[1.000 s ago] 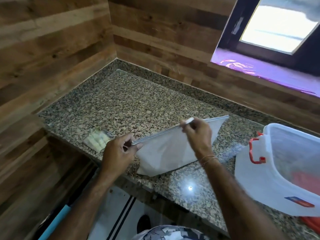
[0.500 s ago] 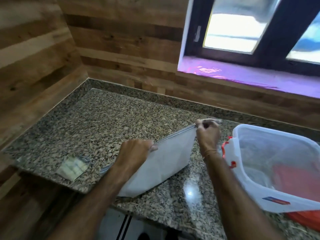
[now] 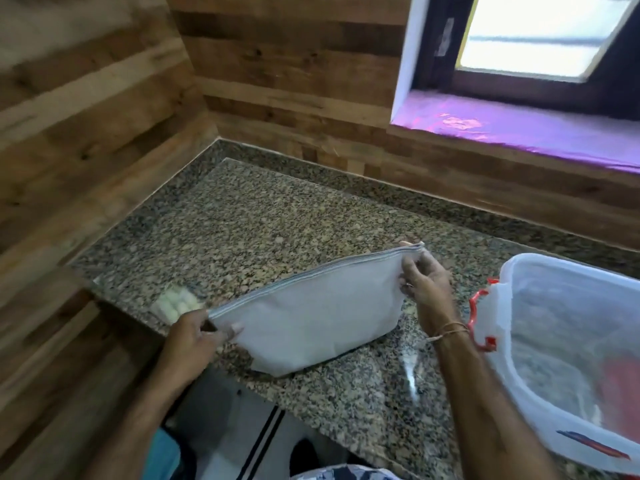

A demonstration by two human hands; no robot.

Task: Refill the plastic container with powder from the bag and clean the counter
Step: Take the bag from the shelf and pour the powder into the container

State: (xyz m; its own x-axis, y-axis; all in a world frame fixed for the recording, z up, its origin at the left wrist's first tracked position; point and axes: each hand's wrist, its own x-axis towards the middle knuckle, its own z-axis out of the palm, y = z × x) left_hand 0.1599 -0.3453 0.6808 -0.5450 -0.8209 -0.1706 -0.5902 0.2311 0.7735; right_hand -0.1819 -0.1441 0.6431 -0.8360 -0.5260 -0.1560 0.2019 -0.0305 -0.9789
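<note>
Head view: at seven o'clock the left hand [image 3: 194,337] pinches one top corner of the flat white zip-top plastic bag [image 3: 311,323]. The right hand [image 3: 424,282] pinches the other, fingers closed on the seam, likely to stretch the seal taut. The bag's bottom rests on the speckled granite bench [image 3: 277,220], with the translucent red-latched plastic container [image 3: 571,270] near at three o'clock.

the plastic container [image 3: 568,270] runs off the right edge.

Daylight from window [image 3: 540,36] top-rt — glare streak on counter [image 3: 410,372], motion blur esp. at left edge, wide-angle bend.
</note>
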